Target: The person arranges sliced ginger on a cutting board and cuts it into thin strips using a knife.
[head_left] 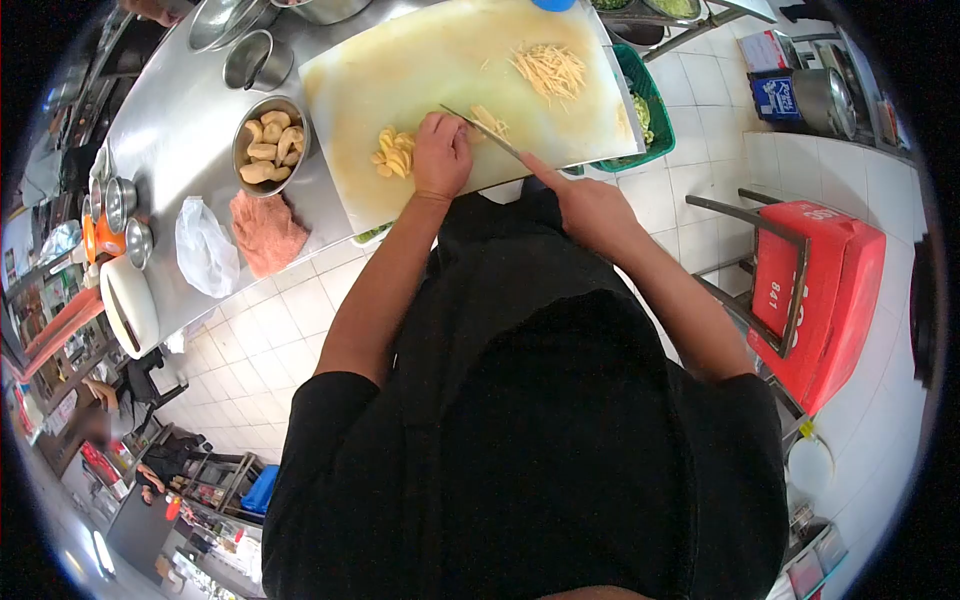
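Observation:
My right hand [590, 207] grips the handle of a kitchen knife [494, 136], its blade lying slantwise over the cutting board [350, 85]. My left hand [442, 155] is curled on the board beside the blade, fingertips holding down ginger mostly hidden under them. Thin ginger strips [491, 122] lie just beyond the blade. Left of my left hand sits a small pile of ginger slices [396, 151]. A larger heap of ginger shreds [549, 72] rests at the board's far right.
Left of the board, a metal bowl [238, 150] holds peeled ginger pieces. Near it are a pink cloth [266, 232], a white plastic bag [205, 245] and a metal pot [258, 60]. A green basket [655, 100] with greens stands right of the table, and a red box [820, 290] farther right.

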{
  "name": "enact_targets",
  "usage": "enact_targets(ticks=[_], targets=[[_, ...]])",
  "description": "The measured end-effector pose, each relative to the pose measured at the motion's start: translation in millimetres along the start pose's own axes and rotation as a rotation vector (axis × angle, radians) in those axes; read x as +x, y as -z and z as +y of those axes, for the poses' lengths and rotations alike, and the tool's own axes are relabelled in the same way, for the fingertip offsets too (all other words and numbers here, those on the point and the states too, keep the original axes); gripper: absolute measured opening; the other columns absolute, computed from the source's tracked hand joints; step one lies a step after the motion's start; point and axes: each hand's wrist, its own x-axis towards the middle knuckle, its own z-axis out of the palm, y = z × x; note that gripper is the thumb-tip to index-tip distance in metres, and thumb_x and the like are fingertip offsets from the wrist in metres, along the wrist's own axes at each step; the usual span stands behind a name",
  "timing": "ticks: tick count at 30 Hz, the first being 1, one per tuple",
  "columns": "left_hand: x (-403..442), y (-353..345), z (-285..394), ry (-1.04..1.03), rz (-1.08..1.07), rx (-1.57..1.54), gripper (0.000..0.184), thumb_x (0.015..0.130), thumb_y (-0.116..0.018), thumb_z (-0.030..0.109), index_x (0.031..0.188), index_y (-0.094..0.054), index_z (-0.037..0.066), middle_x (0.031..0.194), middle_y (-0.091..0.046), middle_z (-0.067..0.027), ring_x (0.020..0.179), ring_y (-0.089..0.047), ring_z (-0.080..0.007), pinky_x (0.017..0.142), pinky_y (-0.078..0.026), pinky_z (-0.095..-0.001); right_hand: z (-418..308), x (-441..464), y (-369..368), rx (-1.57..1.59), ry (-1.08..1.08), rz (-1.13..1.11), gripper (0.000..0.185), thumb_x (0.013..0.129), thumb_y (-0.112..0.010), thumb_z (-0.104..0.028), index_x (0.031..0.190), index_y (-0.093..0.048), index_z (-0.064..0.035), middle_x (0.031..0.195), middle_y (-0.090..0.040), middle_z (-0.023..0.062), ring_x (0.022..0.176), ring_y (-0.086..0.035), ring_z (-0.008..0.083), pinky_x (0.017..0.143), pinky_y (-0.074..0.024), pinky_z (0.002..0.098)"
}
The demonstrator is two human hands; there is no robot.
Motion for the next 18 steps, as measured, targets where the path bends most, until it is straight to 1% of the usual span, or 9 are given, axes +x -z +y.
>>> enact_targets(ticks=[3, 6, 9, 12, 15, 18], targets=[[1.1, 2.9, 2.3, -0.006, -0.009, 0.02, 0.006, 0.089, -0.066, 0.004, 0.095, -0.067, 0.006, 0.098, -0.063, -0.0167, 0.093, -0.063, -0.0394, 0.081, -0.052, -0.0472, -2.8, -3.5, 13.8, 0.001, 0.001, -0.02, 0.089, 0.091, -0.056, -0.004, 0.168, -0.027, -0.0389, 0.079, -0.07, 0.0236, 0.072, -0.071, 0.0406, 0.066, -0.0553, 0.054], [1.5, -0.3, 2.6, -0.023, 0.03, -0.007, 0.005, 0.09, -0.067, 0.004, 0.094, -0.067, 0.006, 0.098, -0.063, -0.0164, 0.094, -0.063, -0.0395, 0.082, -0.052, -0.0476, 3.2, -12.1, 10.1, 0.016, -0.029, -0.077, 0.089, 0.091, -0.055, -0.004, 0.168, -0.026, -0.0388, 0.079, -0.07, 0.0245, 0.073, -0.072, 0.0408, 0.066, -0.0554, 0.0544], [-0.8, -1.6, 1.2, 0.025, 0.007, -0.018, 0.005, 0.09, -0.068, 0.005, 0.095, -0.067, 0.006, 0.098, -0.063, -0.0164, 0.093, -0.063, -0.0395, 0.083, -0.052, -0.0477, 11.1, 10.6, -23.1, 0.112, -0.049, -0.033, 0.089, 0.092, -0.055, -0.004, 0.168, -0.025, -0.0389, 0.08, -0.071, 0.0254, 0.073, -0.072, 0.0411, 0.066, -0.0554, 0.0547], [0.3, -0.4, 2.3, 0.006, 0.032, -0.011, 0.004, 0.09, -0.068, 0.004, 0.094, -0.066, 0.005, 0.098, -0.063, -0.0167, 0.093, -0.063, -0.0397, 0.082, -0.052, -0.0473, 9.1, 23.0, -24.8, 0.1, -0.019, 0.021, 0.09, 0.092, -0.055, -0.004, 0.169, -0.024, -0.0391, 0.08, -0.071, 0.0248, 0.074, -0.072, 0.0411, 0.066, -0.0555, 0.0548], [-0.4, 0.9, 3.4, 0.043, -0.013, -0.016, 0.004, 0.09, -0.068, 0.004, 0.093, -0.065, 0.005, 0.098, -0.063, -0.0172, 0.092, -0.063, -0.0401, 0.081, -0.052, -0.0468, 6.5, 14.4, -12.0, 0.075, -0.02, 0.017, 0.09, 0.092, -0.055, -0.004, 0.169, -0.023, -0.0394, 0.08, -0.071, 0.0242, 0.074, -0.072, 0.0407, 0.066, -0.0555, 0.0549], [1.3, 2.7, 4.0, -0.008, -0.001, -0.021, 0.006, 0.09, -0.068, 0.002, 0.093, -0.064, 0.004, 0.098, -0.063, -0.0172, 0.092, -0.062, -0.0403, 0.081, -0.052, -0.0472, -4.1, -2.0, 11.9, 0.036, -0.069, -0.108, 0.095, 0.09, -0.059, -0.005, 0.168, -0.022, -0.0453, 0.091, -0.074, 0.0227, 0.083, -0.074, 0.0403, 0.071, -0.0582, 0.0526]])
